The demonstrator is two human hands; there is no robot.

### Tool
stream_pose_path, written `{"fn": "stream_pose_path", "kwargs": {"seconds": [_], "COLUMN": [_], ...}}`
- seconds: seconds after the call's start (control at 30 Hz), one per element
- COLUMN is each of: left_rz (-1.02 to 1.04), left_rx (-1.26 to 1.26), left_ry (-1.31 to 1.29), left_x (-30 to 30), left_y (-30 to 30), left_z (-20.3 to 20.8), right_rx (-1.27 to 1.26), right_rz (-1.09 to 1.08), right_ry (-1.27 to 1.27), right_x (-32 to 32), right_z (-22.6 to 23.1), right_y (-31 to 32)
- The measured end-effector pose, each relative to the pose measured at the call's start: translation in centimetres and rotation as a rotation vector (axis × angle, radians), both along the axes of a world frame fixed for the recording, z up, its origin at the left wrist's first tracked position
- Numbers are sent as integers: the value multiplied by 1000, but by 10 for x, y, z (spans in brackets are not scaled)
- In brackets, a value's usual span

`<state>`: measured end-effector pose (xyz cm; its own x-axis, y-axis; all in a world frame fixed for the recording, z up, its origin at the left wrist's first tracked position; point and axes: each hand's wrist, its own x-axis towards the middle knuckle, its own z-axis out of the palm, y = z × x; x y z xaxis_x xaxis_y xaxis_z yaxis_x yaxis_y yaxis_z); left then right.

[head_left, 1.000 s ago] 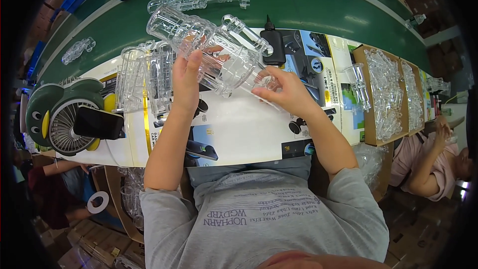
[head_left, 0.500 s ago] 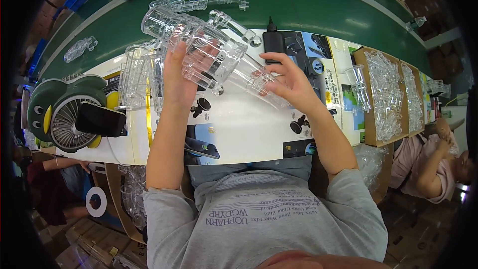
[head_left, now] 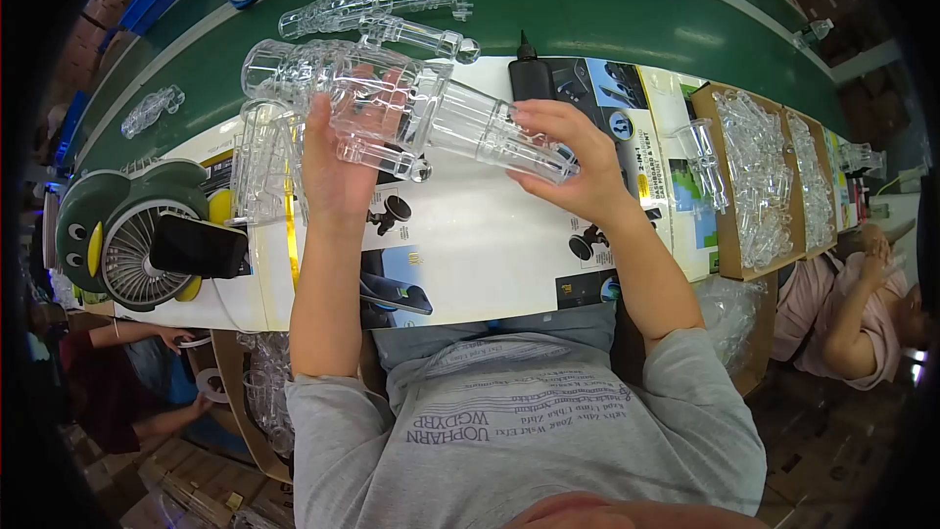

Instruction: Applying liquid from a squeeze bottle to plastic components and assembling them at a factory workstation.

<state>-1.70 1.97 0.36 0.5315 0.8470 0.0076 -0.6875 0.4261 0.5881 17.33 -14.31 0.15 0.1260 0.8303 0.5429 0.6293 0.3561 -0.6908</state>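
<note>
Looking down from the head view, we have a see-through, wide-bodied vessel (head_left: 428,103) stretched between the two hands, up off the worktop (head_left: 636,15)! Its long axis runs across the person's front on a slant: wide end far and to the left, slim end nearer and to the right.

The left hand (head_left: 341,176) has the wide body, thumb up along the near side, fingers showing right through the clear wall. Over at the slim end, the right hand (head_left: 590,168) is curled around a straight, clear, tapering tube (head_left: 480,124), fingers along the top edge, thumb along the lower one. How tight that hold is, I can't tell; nor whether tube and body are fixed together or merely lined up.

So the body belongs to the left hand, the tail to the right, and a bare stretch of tube shows between them! A short, clear, ball-ended arm (head_left: 382,158) sticks out on the body's near side, angled rightward beside the left palm. Beyond the tube, the black bottle with a pointed nozzle (head_left: 530,78) stands nearer the right hand, while the green penguin-shaped fan (head_left: 93,255) sits well off to the left.
</note>
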Motion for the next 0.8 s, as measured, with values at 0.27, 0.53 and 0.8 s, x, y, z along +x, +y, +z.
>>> {"fn": "stream_pose_path", "kwargs": {"seconds": [0.27, 0.53, 0.8], "left_rz": [-146, -203, -151], "left_rx": [191, 169, 166], "left_ry": [77, 94, 100], "left_x": [-3, -6, -5], "left_y": [-3, 2, 0], "left_z": [-1, -9, -10], "right_rx": [217, 260, 265], "right_rz": [-32, -5, -15], "right_ry": [-117, -82, -51], "right_x": [7, 7, 2], "right_z": [-3, -3, -4], "right_y": [4, 1, -2]}}
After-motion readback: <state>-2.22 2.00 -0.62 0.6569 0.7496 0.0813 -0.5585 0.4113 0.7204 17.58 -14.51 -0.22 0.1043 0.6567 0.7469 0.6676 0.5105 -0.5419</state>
